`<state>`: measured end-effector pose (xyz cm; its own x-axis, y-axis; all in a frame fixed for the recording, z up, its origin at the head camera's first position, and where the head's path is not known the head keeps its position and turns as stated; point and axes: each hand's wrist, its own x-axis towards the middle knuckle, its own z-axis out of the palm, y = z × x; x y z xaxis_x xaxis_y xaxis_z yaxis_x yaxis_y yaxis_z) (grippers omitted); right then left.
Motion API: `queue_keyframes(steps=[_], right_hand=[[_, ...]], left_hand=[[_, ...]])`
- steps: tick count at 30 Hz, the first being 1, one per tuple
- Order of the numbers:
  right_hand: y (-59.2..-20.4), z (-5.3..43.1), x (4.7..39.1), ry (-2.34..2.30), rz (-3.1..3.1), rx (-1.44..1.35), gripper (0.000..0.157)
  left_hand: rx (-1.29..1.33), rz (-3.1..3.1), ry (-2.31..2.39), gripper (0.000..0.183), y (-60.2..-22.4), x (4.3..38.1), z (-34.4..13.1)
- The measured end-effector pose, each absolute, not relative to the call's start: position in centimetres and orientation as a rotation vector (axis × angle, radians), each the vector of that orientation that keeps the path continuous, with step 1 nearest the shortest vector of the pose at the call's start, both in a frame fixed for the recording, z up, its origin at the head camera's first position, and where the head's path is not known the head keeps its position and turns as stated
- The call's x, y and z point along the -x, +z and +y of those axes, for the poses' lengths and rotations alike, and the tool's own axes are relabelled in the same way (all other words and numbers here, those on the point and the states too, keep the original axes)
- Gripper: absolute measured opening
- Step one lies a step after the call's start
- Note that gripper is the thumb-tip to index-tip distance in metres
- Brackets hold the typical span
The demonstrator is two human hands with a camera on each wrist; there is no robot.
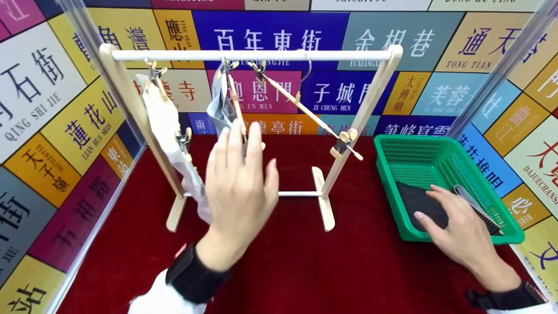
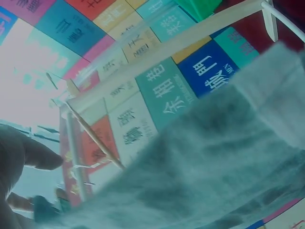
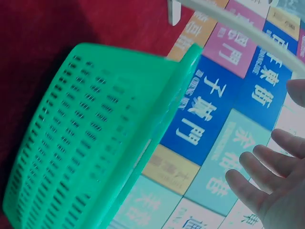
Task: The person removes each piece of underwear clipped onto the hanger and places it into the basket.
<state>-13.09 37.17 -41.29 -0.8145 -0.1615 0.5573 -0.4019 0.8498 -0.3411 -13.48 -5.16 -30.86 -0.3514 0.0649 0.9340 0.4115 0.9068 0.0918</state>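
Observation:
My left hand (image 1: 239, 183) is raised in front of the drying rack, its fingers straight and pointing up. Just behind its fingertips a grey-blue garment (image 1: 216, 111) hangs from a clip hanger; in the left wrist view this cloth (image 2: 190, 157) fills the lower right. Whether the hand touches it I cannot tell. My right hand (image 1: 466, 229) hovers over the green basket (image 1: 392, 213), fingers spread and apart from one another. Beneath it lies a dark mesh cloth (image 1: 416, 203), with a grey-edged piece (image 1: 473, 203) beside it. The right wrist view shows the fingers holding nothing.
A wooden rack with a white top bar (image 1: 270, 55) stands on the dark red cloth (image 1: 279, 270). A white garment (image 1: 163, 124) hangs at its left. To the right hangs a bare, tilted clip hanger (image 1: 314, 115). Walls with printed street signs surround the table.

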Motion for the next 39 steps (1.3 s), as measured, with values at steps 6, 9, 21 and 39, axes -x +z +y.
queue_keyframes(steps=[6,9,21,39], right_hand=[[-41.5,35.6,12.2,0.588,-2.491,-0.469,0.058],[-41.6,35.0,11.9,0.587,-2.493,-0.499,0.06],[-41.3,34.1,11.1,0.604,-2.499,-0.53,0.059],[-41.1,32.9,11.0,0.619,-2.481,-0.554,0.056]], left_hand=[[0.271,-1.928,-0.447,0.049,-30.6,15.6,-5.4],[0.245,-1.918,-0.508,0.041,-30.4,15.9,-5.6],[0.301,-1.754,-0.721,0.019,-30.4,16.4,-7.1],[0.335,-1.631,-0.636,0.03,-30.1,16.2,-8.4]])
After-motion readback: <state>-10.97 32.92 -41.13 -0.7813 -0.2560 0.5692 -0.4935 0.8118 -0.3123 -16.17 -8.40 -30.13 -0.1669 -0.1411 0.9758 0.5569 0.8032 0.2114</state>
